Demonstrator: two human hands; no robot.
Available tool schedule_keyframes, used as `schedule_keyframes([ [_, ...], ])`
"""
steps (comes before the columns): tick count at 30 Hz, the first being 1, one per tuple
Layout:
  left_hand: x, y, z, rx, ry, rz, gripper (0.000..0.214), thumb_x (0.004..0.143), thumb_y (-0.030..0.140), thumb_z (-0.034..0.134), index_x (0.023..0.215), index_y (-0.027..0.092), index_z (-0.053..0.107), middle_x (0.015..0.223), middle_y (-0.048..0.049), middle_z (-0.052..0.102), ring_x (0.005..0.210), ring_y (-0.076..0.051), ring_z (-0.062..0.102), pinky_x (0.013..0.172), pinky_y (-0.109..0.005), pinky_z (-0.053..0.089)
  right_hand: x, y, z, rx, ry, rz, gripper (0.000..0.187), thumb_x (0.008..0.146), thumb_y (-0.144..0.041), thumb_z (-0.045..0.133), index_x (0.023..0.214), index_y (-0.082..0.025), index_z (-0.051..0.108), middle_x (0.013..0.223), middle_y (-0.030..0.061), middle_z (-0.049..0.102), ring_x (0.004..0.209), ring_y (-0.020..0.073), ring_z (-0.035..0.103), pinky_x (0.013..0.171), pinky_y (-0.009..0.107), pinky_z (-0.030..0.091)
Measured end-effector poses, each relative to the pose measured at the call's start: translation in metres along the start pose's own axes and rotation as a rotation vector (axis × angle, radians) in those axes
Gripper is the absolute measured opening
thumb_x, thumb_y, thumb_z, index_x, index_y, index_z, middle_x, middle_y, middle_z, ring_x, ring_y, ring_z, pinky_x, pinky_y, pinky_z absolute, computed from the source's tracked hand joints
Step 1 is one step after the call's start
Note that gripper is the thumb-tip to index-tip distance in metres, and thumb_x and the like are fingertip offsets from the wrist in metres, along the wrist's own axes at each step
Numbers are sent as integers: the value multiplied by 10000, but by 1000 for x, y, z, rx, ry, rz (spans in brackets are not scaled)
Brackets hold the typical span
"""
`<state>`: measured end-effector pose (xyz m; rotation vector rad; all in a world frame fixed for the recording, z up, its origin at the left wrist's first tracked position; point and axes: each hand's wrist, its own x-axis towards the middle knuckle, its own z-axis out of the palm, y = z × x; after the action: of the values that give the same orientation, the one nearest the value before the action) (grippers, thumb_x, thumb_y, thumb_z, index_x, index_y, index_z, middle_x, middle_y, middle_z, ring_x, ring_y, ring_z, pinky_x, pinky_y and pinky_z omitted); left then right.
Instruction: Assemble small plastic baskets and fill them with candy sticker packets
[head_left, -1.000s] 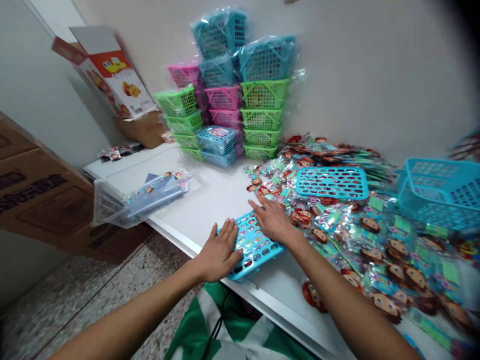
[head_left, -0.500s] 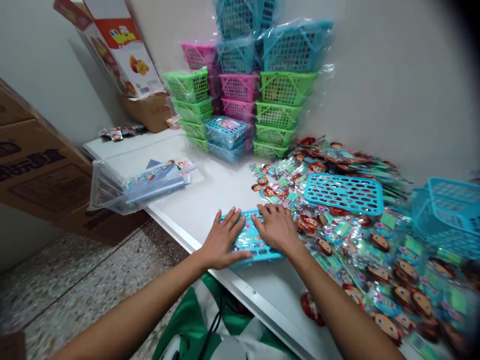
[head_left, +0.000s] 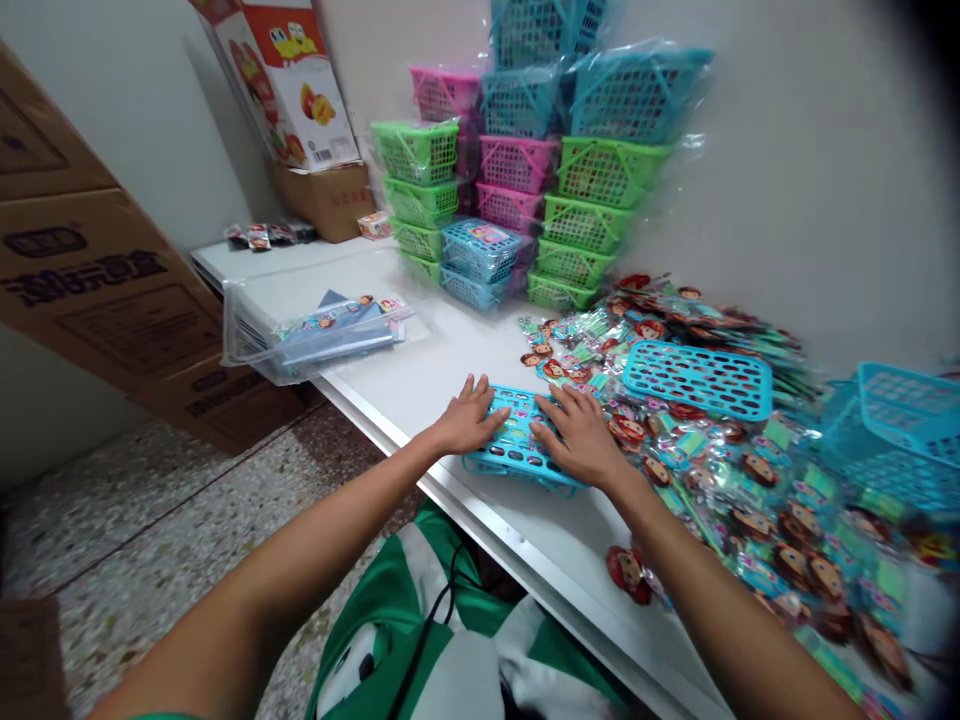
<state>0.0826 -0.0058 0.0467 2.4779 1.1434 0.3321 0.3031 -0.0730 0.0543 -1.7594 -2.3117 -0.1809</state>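
Observation:
A small blue plastic basket with a slotted lid (head_left: pixel 517 432) sits near the table's front edge. Colourful packed items show through the slots. My left hand (head_left: pixel 471 415) lies on its left end, fingers stretched out over the rim. On the right end, my right hand (head_left: pixel 577 435) rests with spread fingers, pressing on the lid. A second blue slotted lid (head_left: pixel 697 378) lies loose to the right, on top of a heap of small bagged items with printed doll heads (head_left: pixel 757 470).
Wrapped green baskets (head_left: pixel 592 215), pink and blue ones are stacked against the wall. At left a clear plastic tray (head_left: pixel 259 350) overhangs the table edge. Empty-looking blue baskets (head_left: pixel 900 430) stand far right. Cardboard boxes (head_left: pixel 105 270) are piled on the left.
The view has shifted left, so most things appear further right. My left hand has moved up towards the basket's far left corner; my right hand stays on the lid.

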Motion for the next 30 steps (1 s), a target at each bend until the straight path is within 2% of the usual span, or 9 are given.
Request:
schedule_keyframes([
  [3, -5, 8, 5, 62, 18, -3, 857, 837, 692, 234, 1434, 77, 209, 1520, -207, 87, 1398, -376, 9, 1035, -665, 170, -3, 0, -8, 117, -49, -272, 593, 879, -555, 408, 1363, -212, 436, 1431, 114, 401, 1327, 269, 299, 1080, 483, 221],
  [5, -9, 9, 7, 129, 67, 22, 839, 853, 669, 230, 1433, 62, 211, 1519, -207, 107, 1407, -344, 8, 1082, -622, 94, -4, 0, -13, 158, -134, -414, 742, 818, -634, 464, 1412, -204, 353, 1452, 121, 368, 1336, 277, 290, 1077, 490, 234],
  [7, -12, 7, 7, 163, 109, 86, 754, 894, 597, 203, 1426, 64, 237, 1514, -197, 157, 1415, -301, 15, 1115, -566, 61, -5, -1, -15, 141, -195, -468, 827, 793, -667, 471, 1440, -186, 286, 1480, 136, 311, 1361, 299, 242, 1081, 522, 209],
  [9, -13, 1, 5, 171, 92, 252, 704, 903, 567, 229, 1430, 101, 248, 1515, -161, 191, 1421, -258, 7, 1136, -516, 46, -5, -2, -15, 105, -221, -481, 777, 830, -625, 447, 1446, -184, 270, 1501, 141, 258, 1382, 309, 185, 1088, 545, 172],
  [12, -13, -11, 0, 190, 15, 537, 840, 814, 652, 384, 1445, 123, 220, 1514, -149, 198, 1423, -255, 13, 1151, -474, 28, -6, -4, -14, 77, -235, -488, 692, 875, -543, 427, 1450, -197, 259, 1520, 139, 200, 1397, 309, 134, 1094, 549, 152],
  [14, -12, -17, -1, 206, -2, 611, 919, 770, 673, 437, 1454, 112, 188, 1508, -166, 203, 1422, -269, 43, 1149, -482, 19, -7, -6, -13, 71, -238, -491, 683, 883, -518, 429, 1456, -199, 238, 1527, 147, 163, 1401, 316, 111, 1091, 557, 156],
  [19, -11, -19, 4, 259, -26, 618, 850, 814, 618, 387, 1452, 95, 181, 1496, -176, 234, 1418, -279, 81, 1141, -510, -6, -10, -12, -10, 26, -246, -495, 633, 910, -451, 406, 1450, -163, 243, 1526, 172, 135, 1405, 341, 30, 1086, 591, 133],
  [24, -13, -17, 6, 251, -1, 623, 858, 827, 605, 384, 1451, 61, 157, 1491, -200, 234, 1417, -279, 84, 1147, -485, 19, -13, -17, -8, 5, -254, -456, 654, 913, -531, 348, 1449, -170, 247, 1529, 155, 138, 1408, 326, 29, 1104, 572, 114],
  [30, -17, -13, 3, 189, 17, 551, 841, 831, 623, 400, 1468, 146, 130, 1502, -139, 249, 1406, -284, 157, 1140, -499, 19, -16, -25, -5, -25, -208, -393, 610, 935, -455, 343, 1451, -148, 239, 1522, 158, 169, 1410, 303, 55, 1115, 547, 131],
])
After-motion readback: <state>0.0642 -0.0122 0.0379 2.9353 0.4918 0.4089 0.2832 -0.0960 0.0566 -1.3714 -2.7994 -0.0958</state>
